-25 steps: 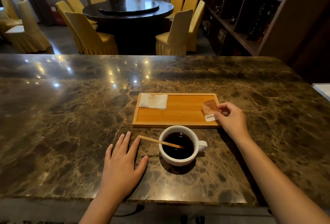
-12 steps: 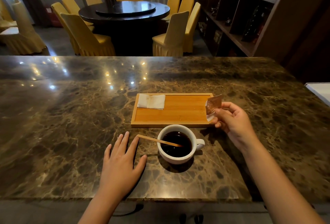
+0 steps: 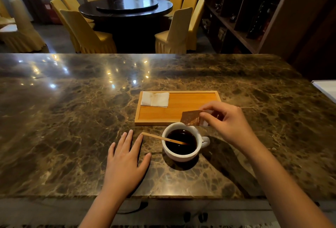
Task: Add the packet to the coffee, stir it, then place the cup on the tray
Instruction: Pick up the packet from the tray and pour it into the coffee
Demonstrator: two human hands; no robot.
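A white cup (image 3: 181, 156) of black coffee stands on the marble counter, handle to the right. A wooden stir stick (image 3: 160, 137) leans in it, its free end pointing left. My right hand (image 3: 229, 124) pinches a brown packet (image 3: 190, 117) and holds it tilted just above the cup's far rim. My left hand (image 3: 125, 160) lies flat on the counter, fingers spread, left of the cup; its fingertips are close to the stick's end. Right behind the cup lies the wooden tray (image 3: 181, 107).
A folded white napkin (image 3: 155, 99) lies in the tray's far left corner. The marble counter (image 3: 72, 127) ends at a front edge just below my left hand. A white object (image 3: 325, 87) sits at the right edge. Beyond stand a round table, yellow chairs and shelves.
My right hand lifted the packet off the tray's right corner and carried it left, over the cup's far rim. My left hand stayed flat on the counter.
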